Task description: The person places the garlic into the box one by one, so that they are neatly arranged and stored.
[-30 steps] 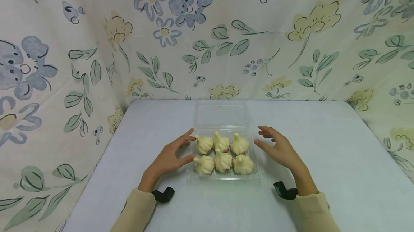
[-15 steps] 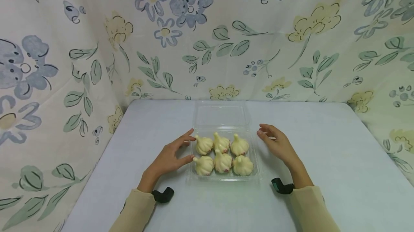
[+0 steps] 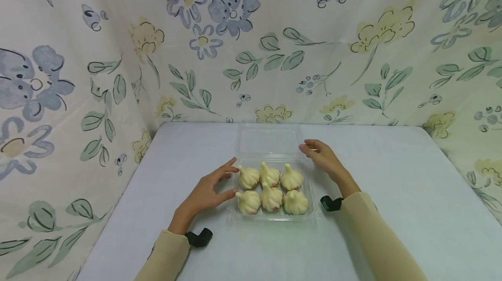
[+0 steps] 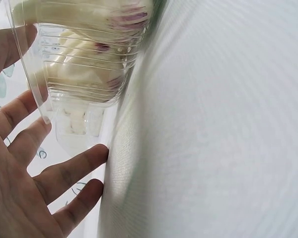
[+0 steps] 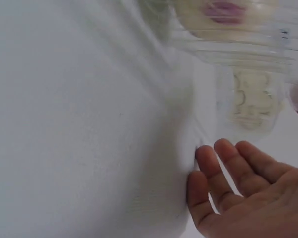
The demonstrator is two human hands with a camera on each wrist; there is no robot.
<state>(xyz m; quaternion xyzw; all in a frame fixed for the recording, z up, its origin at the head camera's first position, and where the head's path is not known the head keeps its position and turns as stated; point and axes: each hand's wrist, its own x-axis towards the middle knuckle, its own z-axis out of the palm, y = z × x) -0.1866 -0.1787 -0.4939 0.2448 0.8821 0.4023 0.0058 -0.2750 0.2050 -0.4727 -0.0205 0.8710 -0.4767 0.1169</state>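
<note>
A clear plastic clamshell box [image 3: 270, 217] lies on the table with its lid [image 3: 268, 141] folded back flat behind it. Several garlic bulbs [image 3: 272, 197] sit in its base in two rows. My left hand [image 3: 205, 191] rests at the base's left side, thumb and fingers spread; in the left wrist view its fingertips [image 4: 43, 124] touch the rim. Beside the lid's right edge is my right hand [image 3: 323, 157], fingers extended and nothing held. The right wrist view has its fingers [image 5: 238, 163] near the table, with the blurred box above them.
A white-covered table [image 3: 392, 185] carries the box. Floral curtain [image 3: 274, 76] hangs behind the table and along its left and right sides. Each wrist wears a black camera mount [image 3: 199, 238].
My right hand has moved forward and leftward, from beside the base to the lid's right edge. The left hand and the box stay in place; the head view has shifted slightly.
</note>
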